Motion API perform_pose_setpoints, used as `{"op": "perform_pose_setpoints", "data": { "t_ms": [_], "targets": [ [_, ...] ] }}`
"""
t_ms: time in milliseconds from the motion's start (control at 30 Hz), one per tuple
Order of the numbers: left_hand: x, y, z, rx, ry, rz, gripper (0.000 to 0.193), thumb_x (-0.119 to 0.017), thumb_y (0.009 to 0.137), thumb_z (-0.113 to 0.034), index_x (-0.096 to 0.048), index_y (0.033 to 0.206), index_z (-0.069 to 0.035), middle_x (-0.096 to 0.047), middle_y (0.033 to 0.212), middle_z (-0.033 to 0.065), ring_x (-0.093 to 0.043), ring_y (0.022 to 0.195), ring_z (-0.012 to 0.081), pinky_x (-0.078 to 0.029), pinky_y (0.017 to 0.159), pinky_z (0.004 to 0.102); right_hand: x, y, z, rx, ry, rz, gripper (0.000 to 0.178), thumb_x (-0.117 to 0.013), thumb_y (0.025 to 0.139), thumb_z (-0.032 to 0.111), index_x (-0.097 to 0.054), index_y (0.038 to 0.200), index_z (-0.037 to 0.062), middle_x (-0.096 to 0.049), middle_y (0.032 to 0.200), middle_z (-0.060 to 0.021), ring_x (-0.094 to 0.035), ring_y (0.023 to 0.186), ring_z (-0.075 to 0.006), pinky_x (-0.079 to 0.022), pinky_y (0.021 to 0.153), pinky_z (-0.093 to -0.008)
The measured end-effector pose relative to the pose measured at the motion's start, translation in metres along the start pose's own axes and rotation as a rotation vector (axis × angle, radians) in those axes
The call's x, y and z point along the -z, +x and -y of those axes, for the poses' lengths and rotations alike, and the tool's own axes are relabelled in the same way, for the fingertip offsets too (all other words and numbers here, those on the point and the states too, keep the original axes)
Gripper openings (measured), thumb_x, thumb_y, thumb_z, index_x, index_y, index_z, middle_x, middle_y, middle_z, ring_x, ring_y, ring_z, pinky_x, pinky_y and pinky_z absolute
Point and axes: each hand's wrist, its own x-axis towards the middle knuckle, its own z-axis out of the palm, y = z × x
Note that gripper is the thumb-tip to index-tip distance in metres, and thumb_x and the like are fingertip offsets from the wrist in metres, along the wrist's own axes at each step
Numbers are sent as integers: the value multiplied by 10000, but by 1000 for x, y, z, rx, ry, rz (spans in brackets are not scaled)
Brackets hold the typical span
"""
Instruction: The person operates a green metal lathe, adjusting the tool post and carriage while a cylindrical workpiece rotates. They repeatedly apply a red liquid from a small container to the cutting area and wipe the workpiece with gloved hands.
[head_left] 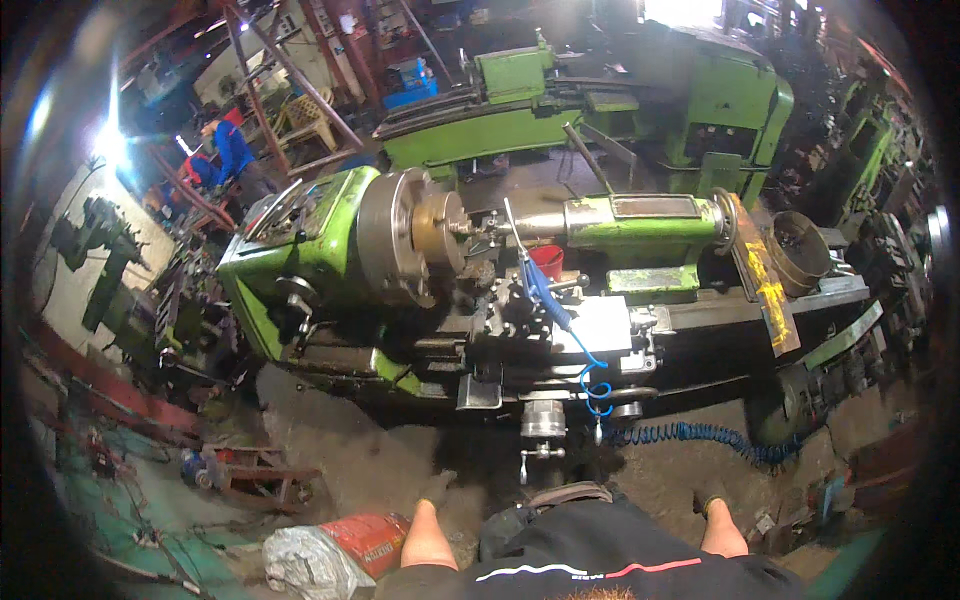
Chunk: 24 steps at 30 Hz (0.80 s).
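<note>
Both my arms hang at my sides, below the near side of a green lathe. At the end of the left arm, my left hand is a small dark shape above the floor; its fingers do not show clearly. My right hand looks just as dark and small, and its fingers cannot be made out. Neither hand touches the lathe. Nearest in front are the carriage handwheel and a blue coiled air hose. A blue air gun rests on the carriage, beside a red container.
The lathe's large chuck holds a brownish round workpiece. A rusty bar with yellow marks lies across the bed, near a round bin. Sacks lie by my left leg. A person in blue is far left.
</note>
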Motion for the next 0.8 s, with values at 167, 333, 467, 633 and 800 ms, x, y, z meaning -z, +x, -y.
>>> {"op": "perform_pose_setpoints", "data": {
  "t_ms": [167,333,467,633,800],
  "targets": [
    [52,75,24,225,-1070,-73,457,-688,1037,-553,-772,1326,-210,-734,1037,79,-692,792,291,-544,672,472,16,-82,100,-112,683,-112,266,-770,996,312,-788,1034,49,-695,765,-101,-657,634,-231,-535,618,-418],
    [94,110,25,475,-1545,-125,350,-752,968,-596,-747,1165,-307,-531,799,-13,-496,583,170,-389,523,342,-32,-99,133,105,406,-242,346,-780,993,349,-785,1039,6,-705,783,-98,-662,652,-210,-542,623,-413],
    [119,125,34,532,-1501,-94,427,-806,917,-593,-723,1223,-305,-528,768,-14,-516,580,189,-417,529,395,-93,-117,135,-20,507,-132,402,-755,990,411,-787,1105,27,-736,939,-118,-694,793,-248,-549,738,-450],
    [125,144,40,588,-1440,-146,626,-787,912,-628,-647,1421,-291,-547,779,5,-581,655,229,-472,600,441,-140,-175,102,41,81,-47,511,-701,979,497,-780,1293,103,-745,1247,-157,-715,1079,-334,-529,974,-521],
    [127,188,81,435,-1739,-208,898,-656,942,-788,-506,1621,-220,-626,1323,103,-626,1169,303,-514,1003,563,-152,-211,92,16,2,-134,612,-680,966,556,-759,1440,176,-721,1489,-158,-685,1322,-388,-491,1162,-540]
  ]
}}
